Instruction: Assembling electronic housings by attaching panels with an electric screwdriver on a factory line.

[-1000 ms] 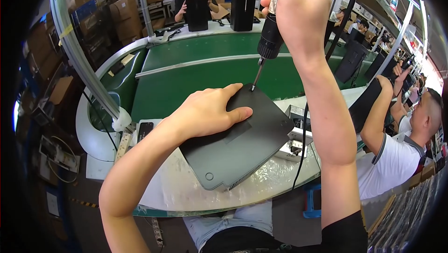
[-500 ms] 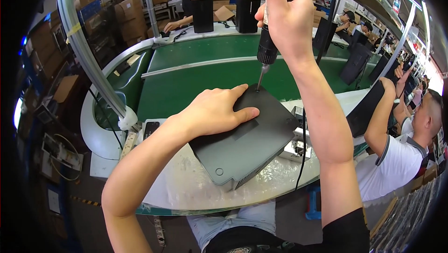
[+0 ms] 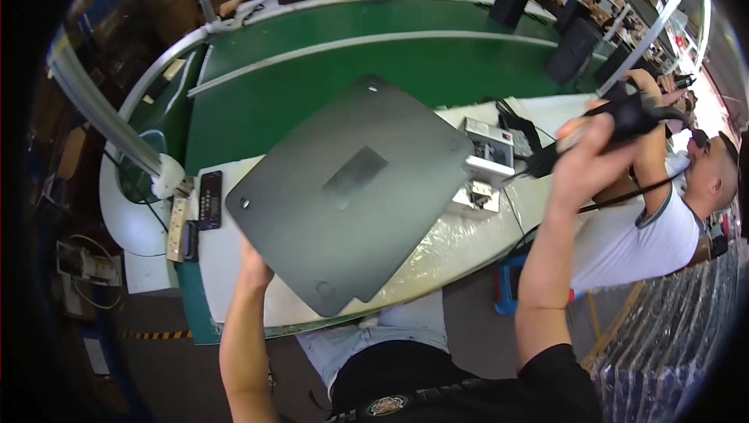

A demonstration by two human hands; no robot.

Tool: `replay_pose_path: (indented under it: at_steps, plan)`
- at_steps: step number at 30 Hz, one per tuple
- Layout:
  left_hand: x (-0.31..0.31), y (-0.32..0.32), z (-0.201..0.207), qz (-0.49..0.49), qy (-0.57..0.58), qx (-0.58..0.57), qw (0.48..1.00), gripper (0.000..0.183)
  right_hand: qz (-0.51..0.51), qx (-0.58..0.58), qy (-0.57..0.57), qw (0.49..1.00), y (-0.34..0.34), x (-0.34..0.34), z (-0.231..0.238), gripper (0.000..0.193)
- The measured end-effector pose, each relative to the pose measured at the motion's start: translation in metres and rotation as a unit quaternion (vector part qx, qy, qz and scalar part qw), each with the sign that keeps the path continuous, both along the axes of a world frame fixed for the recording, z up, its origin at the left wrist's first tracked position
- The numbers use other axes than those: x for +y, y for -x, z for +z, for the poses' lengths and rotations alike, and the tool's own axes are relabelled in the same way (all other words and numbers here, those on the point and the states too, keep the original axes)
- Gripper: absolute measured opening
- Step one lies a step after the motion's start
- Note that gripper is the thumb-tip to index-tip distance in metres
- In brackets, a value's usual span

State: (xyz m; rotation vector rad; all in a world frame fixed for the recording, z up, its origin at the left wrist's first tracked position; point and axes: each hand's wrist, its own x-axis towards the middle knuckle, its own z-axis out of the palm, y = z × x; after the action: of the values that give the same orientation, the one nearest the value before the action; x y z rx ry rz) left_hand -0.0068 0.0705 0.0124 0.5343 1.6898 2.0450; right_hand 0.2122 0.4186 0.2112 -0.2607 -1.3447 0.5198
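Observation:
A dark grey boxy casing [image 3: 304, 228], flat face toward me, appears raised and tilted above the white-topped bench [image 3: 226, 282]. It has a small rectangular patch in the middle, a round mark near the close corner and holes at two corners. My left hand [image 3: 253, 263] holds it by its near left edge, the fingers hidden underneath. Off to the right, my right hand [image 3: 593, 158] is wrapped around a black electric screwdriver [image 3: 632, 115], smeared by motion. Its bit does not show clearly.
Small metal-cased boxes [image 3: 488, 150] and cables sit right of the casing. A dark remote-like device [image 3: 210, 200] and a power strip [image 3: 178, 228] lie left. Beyond runs a green conveyor [image 3: 312, 48] with black casings along it. A co-worker in white [image 3: 632, 243] is close on the right.
The screwdriver has left the casing's far corner and swung right and down with my right hand. My left hand went from the casing's top to its near left edge; the casing has turned and lifted.

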Motion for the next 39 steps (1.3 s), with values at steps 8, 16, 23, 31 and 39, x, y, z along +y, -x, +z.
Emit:
replay_pose_path:
  at_steps: [8,16,23,31,39]
  plan:
    - [0.043,-0.037,0.134,0.018,0.021,0.152,0.988,0.057,0.074,-0.057,-0.002,0.996,-0.008,0.028,-0.139,0.044]
    - [0.09,0.023,0.114,-0.187,0.256,0.004,0.948,0.048,0.197,-0.084,0.154,0.965,-0.014,-0.019,-0.096,0.036]
    - [0.084,0.03,0.108,-0.226,0.334,0.103,0.909,0.047,0.271,0.023,0.038,0.962,0.045,-0.093,0.013,0.05]
    - [0.006,-0.015,0.122,-0.229,0.393,0.272,0.848,0.045,0.447,0.011,-0.06,0.893,0.141,-0.163,0.026,0.041]
    - [0.002,-0.027,0.107,-0.133,0.39,0.298,0.861,0.042,0.505,-0.028,-0.03,0.862,0.17,-0.186,0.006,0.041]
